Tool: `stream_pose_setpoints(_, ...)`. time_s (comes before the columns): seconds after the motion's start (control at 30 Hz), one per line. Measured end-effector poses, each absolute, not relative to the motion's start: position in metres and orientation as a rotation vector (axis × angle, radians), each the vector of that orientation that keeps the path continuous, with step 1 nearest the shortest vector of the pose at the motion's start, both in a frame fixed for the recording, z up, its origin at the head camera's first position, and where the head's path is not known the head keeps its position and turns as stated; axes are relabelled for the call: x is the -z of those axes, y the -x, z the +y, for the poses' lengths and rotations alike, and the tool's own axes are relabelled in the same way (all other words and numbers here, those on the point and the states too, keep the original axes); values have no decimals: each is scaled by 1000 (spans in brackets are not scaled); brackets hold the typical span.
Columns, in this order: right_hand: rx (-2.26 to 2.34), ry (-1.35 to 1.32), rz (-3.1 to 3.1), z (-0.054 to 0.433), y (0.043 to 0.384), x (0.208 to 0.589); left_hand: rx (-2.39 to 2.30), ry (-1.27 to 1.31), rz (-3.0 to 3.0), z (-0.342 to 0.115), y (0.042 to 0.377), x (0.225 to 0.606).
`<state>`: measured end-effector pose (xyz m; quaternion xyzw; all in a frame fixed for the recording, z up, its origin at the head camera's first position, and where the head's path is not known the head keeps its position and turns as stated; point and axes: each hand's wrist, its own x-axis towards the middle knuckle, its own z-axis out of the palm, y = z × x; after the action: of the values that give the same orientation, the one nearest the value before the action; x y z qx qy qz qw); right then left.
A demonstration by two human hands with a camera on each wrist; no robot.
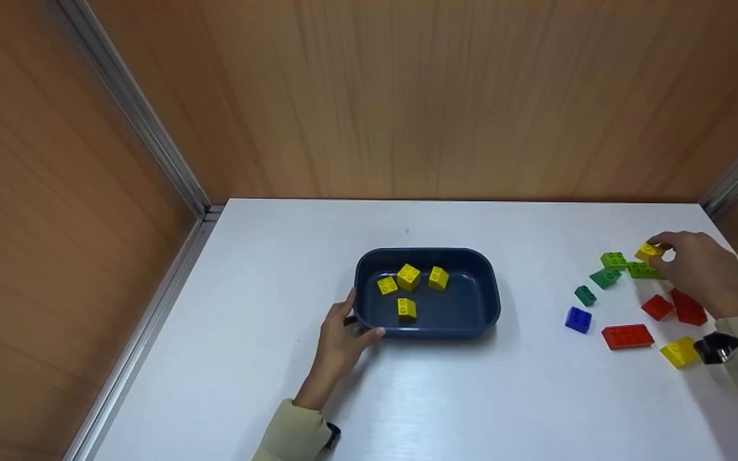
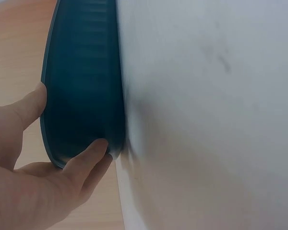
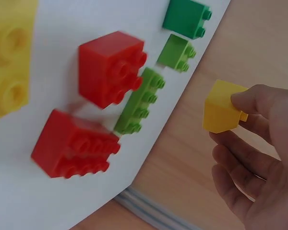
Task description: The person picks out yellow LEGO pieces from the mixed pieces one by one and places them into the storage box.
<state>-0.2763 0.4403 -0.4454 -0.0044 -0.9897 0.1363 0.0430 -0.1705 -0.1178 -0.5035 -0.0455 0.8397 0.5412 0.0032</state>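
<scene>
A dark blue tray [image 1: 446,333] sits on the white table, several yellow bricks [image 1: 408,277] lying inside it. My left hand [image 1: 338,339] holds the tray's near left corner, thumb on the near rim and fingers along the left side. In the left wrist view the fingers bend around the end of the tray [image 2: 84,72]. Over at the right, my right hand [image 1: 702,269] pinches a yellow brick [image 3: 222,105] between thumb and fingers, raised above the table. Beneath and around that hand lie a light green brick [image 1: 643,270] and red bricks [image 3: 110,67].
Left of the right hand lie green bricks [image 1: 606,277] and a blue brick [image 1: 578,319]. Nearer the front are a long red brick [image 1: 628,337] and another yellow brick [image 1: 680,352]. Wooden panels [image 1: 407,96] rise behind the table and along its left side.
</scene>
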Motion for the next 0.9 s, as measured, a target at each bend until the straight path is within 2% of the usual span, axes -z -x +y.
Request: stream_pose_setpoints(0.9, -315, -354, -2942, 353, 272, 425, -1711, 120, 2606, -117, 175, 503)
